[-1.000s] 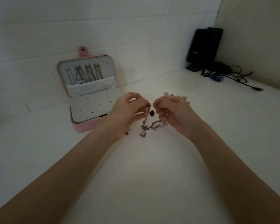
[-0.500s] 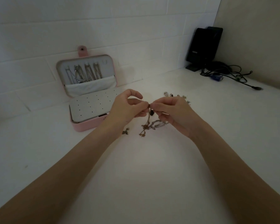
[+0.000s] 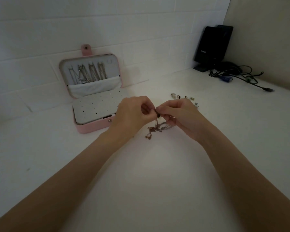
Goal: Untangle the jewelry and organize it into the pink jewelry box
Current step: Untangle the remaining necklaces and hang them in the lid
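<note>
Hands: left hand (image 3: 132, 114) and right hand (image 3: 179, 114), apart a second ago, now meet fingertip to fingertip, both pinching the tangled chains (image 3: 156, 129)
Meaning: knot unsolved; pink jewelry box (image 3: 94, 104) waits open beyond the left hand

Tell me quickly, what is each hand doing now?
Left hand: closed, pinching the tangled chain at its top.
Right hand: closed, pinching the same chain beside it.
</note>
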